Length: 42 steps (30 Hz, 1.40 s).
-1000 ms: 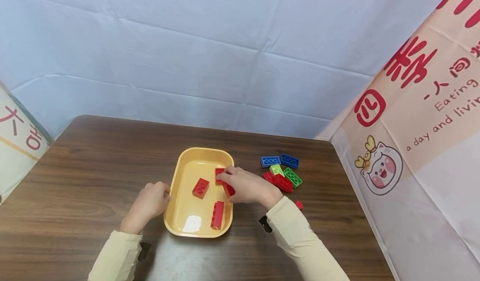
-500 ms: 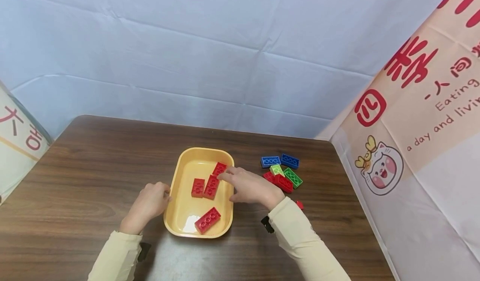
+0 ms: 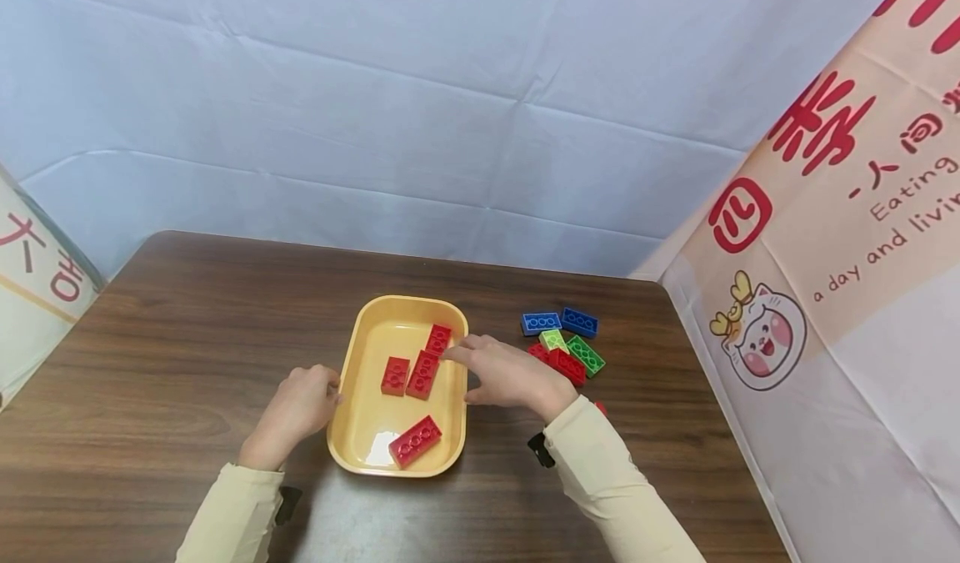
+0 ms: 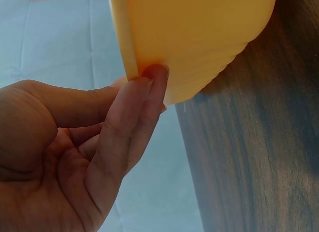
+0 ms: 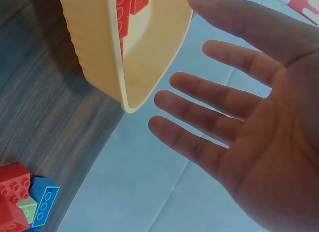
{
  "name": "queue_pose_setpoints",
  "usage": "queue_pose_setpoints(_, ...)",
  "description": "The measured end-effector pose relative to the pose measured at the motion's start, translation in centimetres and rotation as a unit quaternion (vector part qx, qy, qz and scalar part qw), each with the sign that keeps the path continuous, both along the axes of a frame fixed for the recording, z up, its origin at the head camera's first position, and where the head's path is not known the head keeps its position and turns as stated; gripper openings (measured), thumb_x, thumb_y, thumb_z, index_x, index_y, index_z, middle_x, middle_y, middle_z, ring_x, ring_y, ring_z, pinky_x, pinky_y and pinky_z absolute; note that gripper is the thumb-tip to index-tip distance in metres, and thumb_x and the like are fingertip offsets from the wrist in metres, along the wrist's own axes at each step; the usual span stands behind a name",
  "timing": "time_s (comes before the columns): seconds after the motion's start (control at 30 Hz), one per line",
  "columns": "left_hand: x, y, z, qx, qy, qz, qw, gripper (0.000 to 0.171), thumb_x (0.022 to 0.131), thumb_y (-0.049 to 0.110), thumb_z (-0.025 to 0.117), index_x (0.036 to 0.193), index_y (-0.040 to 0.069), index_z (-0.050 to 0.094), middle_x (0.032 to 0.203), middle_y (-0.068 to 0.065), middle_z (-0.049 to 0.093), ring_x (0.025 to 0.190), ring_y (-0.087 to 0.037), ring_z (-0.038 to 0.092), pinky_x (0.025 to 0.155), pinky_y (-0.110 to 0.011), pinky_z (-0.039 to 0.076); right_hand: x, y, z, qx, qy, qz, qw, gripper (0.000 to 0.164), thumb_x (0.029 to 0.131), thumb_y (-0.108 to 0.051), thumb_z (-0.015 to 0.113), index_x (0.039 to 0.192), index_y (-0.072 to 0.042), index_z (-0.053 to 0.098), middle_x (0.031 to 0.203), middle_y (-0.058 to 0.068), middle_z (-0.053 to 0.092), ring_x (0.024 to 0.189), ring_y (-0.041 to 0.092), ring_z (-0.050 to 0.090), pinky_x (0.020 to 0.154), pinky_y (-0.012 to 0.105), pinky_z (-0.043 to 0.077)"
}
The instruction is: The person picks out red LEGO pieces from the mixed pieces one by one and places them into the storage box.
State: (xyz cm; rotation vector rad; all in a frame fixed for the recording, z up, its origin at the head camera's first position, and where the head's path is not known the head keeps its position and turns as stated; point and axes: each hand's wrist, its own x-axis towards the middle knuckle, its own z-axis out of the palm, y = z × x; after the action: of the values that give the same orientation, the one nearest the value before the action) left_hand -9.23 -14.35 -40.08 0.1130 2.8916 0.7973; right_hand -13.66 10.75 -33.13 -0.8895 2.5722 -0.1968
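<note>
A yellow tray (image 3: 352,456) lies on the table with several red building bricks (image 3: 416,441) inside, their hollow undersides mostly facing up. My left hand (image 3: 300,400) pinches the tray's left rim between thumb and fingers, as the left wrist view shows close up (image 4: 107,132). Over the tray's right rim hovers my right hand (image 3: 513,377), holding nothing. In the right wrist view its fingers (image 5: 199,105) are spread and nearly straight, beside the tray wall (image 5: 97,47). One red brick (image 3: 423,374) lies just left of its fingertips in the head view.
Right of the tray is a loose pile: two blue bricks (image 3: 541,324), a lime brick (image 3: 553,340), a green brick (image 3: 586,355) and red bricks (image 3: 567,368). A small red piece (image 3: 601,408) is partly hidden by the right sleeve. White cloth (image 3: 375,129) hangs behind the table (image 3: 195,321).
The right hand has let go of a red brick, and the bricks in the tray have shifted and turned. It has drawn slightly right. The left hand stays at the rim.
</note>
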Motion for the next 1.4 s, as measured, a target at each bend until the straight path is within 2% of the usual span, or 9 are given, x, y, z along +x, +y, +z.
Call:
queue_pose_setpoints(0.53, 0.0, 0.1, 0.0, 0.001, -0.003, 0.001, 1.0, 0.009, 0.077, 0.002, 0.06, 0.083, -0.001, 0.066, 0.063, -0.006, 0.054, 0.055, -0.02, 0.044, 0.052, -0.036, 0.042, 0.0, 1.1, 0.1, 0.003, 0.007, -0.011, 1.0, 0.059, 0.071, -0.023, 0.074, 0.125, -0.012, 0.051, 0.123, 0.009, 0.051, 0.111, 0.022, 0.045, 0.088, 0.037, 0.046)
queue_pose_setpoints(1.0, -0.1, 0.0, -0.1, -0.001, 0.001, 0.0, 1.0, 0.006, 0.076, 0.002, 0.06, 0.078, 0.001, 0.065, 0.063, -0.007, 0.054, 0.056, -0.02, 0.045, 0.052, -0.036, 0.042, -0.4, 2.4, 0.1, -0.004, -0.011, -0.032, 0.999, 0.055, 0.074, -0.022, 0.071, 0.125, -0.012, 0.051, 0.124, 0.009, 0.05, 0.112, 0.022, 0.045, 0.089, 0.039, 0.045)
queue_pose_setpoints(1.4, 0.0, 0.0, -0.2, 0.007, -0.004, 0.005, 1.0, 0.009, 0.077, 0.002, 0.06, 0.083, -0.002, 0.065, 0.064, -0.007, 0.055, 0.056, -0.02, 0.046, 0.053, -0.037, 0.044, -0.7, 4.0, 0.2, -0.022, -0.01, -0.051, 0.998, 0.053, 0.075, -0.019, 0.071, 0.123, -0.01, 0.052, 0.125, 0.011, 0.05, 0.113, 0.024, 0.046, 0.091, 0.041, 0.044)
